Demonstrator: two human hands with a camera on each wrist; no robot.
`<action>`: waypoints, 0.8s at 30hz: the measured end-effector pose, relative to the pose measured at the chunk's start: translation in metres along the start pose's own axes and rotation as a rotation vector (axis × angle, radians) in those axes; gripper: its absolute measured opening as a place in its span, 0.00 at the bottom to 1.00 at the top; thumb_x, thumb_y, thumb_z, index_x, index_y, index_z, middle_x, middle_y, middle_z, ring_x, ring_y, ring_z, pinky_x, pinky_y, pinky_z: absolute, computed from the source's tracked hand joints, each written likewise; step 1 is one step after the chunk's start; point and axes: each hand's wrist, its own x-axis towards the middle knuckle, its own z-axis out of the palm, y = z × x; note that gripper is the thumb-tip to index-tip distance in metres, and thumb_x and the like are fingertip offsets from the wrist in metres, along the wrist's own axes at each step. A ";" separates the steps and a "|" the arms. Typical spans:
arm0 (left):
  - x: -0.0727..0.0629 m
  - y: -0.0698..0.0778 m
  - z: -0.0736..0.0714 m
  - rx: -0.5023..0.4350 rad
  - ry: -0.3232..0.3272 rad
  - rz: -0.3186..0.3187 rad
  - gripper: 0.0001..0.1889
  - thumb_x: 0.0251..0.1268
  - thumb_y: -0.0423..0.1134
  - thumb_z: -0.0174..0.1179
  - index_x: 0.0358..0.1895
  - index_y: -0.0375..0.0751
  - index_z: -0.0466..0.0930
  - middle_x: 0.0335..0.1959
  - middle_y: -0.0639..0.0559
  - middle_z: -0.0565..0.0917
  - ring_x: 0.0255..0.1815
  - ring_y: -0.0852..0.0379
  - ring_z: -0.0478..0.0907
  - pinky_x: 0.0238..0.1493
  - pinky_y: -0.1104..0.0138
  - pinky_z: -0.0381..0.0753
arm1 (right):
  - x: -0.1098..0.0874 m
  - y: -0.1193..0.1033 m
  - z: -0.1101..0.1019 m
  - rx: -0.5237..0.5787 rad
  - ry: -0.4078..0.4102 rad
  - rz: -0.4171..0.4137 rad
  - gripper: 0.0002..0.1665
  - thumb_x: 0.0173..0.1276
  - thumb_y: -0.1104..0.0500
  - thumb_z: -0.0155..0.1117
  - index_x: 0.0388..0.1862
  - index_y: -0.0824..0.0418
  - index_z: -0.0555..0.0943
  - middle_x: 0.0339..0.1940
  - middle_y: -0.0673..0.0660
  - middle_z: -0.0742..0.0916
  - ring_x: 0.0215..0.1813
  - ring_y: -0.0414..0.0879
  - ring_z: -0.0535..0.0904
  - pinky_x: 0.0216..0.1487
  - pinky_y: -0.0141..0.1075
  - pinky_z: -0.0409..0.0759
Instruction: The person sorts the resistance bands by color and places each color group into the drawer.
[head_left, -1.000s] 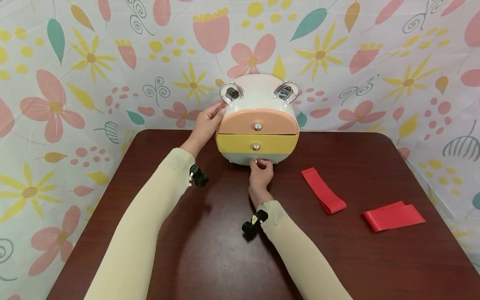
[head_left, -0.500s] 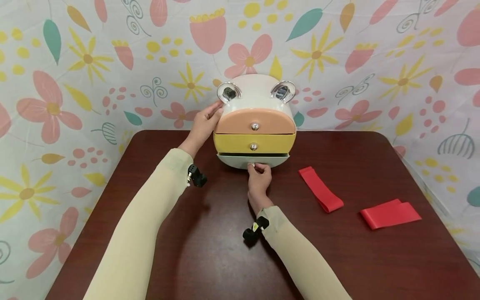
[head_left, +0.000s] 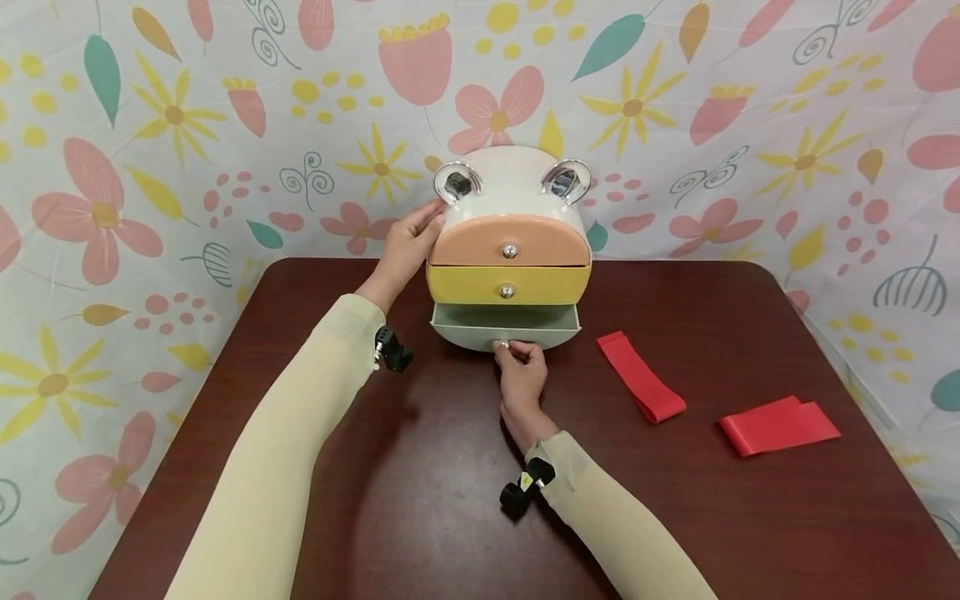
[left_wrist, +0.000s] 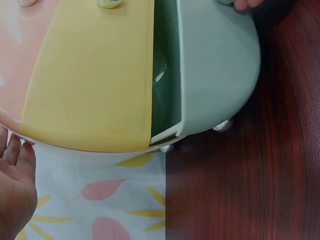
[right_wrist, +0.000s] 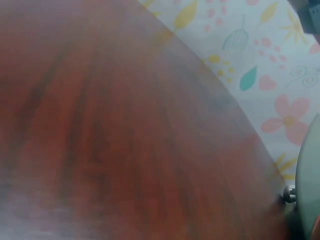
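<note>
A small white storage box (head_left: 510,183) with two round silver-rimmed eyes stands at the back of the table. Its orange drawer (head_left: 468,242) and yellow drawer (head_left: 465,285) are closed, each with a silver knob. Below them the pale green drawer (head_left: 551,337) is pulled partly out, its visible inside bare. My right hand (head_left: 522,379) pinches the knob (head_left: 502,343) of this green drawer between thumb and fingers. With fairly straight fingers, my left hand (head_left: 405,250) rests against the box's left side, also seen in the left wrist view.
Two folded red ribbons lie on the dark wooden table (head_left: 435,517): a long strip (head_left: 641,379) right of the box and a wider piece (head_left: 780,427) farther right. A flower-patterned cloth (head_left: 225,125) hangs close behind the box.
The green drawer has slid out from closed to partly open, toward me, with my right hand drawing back on its knob. My left hand stays at the box's side.
</note>
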 end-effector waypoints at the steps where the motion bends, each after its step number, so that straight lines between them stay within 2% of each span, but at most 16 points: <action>1: 0.000 0.000 0.000 -0.001 0.000 0.002 0.26 0.81 0.44 0.52 0.77 0.43 0.67 0.77 0.47 0.72 0.79 0.54 0.68 0.78 0.62 0.71 | -0.002 0.000 -0.001 0.002 -0.006 0.005 0.09 0.66 0.70 0.70 0.36 0.61 0.78 0.32 0.49 0.80 0.34 0.35 0.82 0.40 0.24 0.84; 12: 0.000 -0.003 -0.001 -0.014 -0.001 -0.004 0.26 0.81 0.43 0.52 0.77 0.43 0.67 0.77 0.47 0.71 0.80 0.54 0.67 0.79 0.63 0.70 | -0.027 -0.001 -0.017 0.039 -0.037 0.104 0.08 0.70 0.69 0.67 0.38 0.61 0.75 0.33 0.49 0.82 0.36 0.35 0.86 0.45 0.26 0.86; 17: -0.001 -0.002 -0.001 -0.012 -0.002 -0.001 0.26 0.82 0.43 0.52 0.77 0.42 0.66 0.78 0.47 0.70 0.80 0.54 0.67 0.79 0.62 0.70 | -0.030 -0.003 -0.022 0.094 -0.046 0.156 0.09 0.70 0.70 0.65 0.38 0.61 0.73 0.33 0.48 0.83 0.35 0.35 0.86 0.46 0.27 0.86; 24: -0.001 -0.001 -0.001 -0.024 -0.006 -0.006 0.26 0.82 0.44 0.51 0.78 0.44 0.66 0.78 0.49 0.69 0.81 0.55 0.65 0.80 0.63 0.68 | -0.032 -0.006 -0.026 0.113 -0.041 0.187 0.09 0.70 0.70 0.64 0.39 0.61 0.73 0.32 0.49 0.83 0.34 0.35 0.86 0.46 0.26 0.85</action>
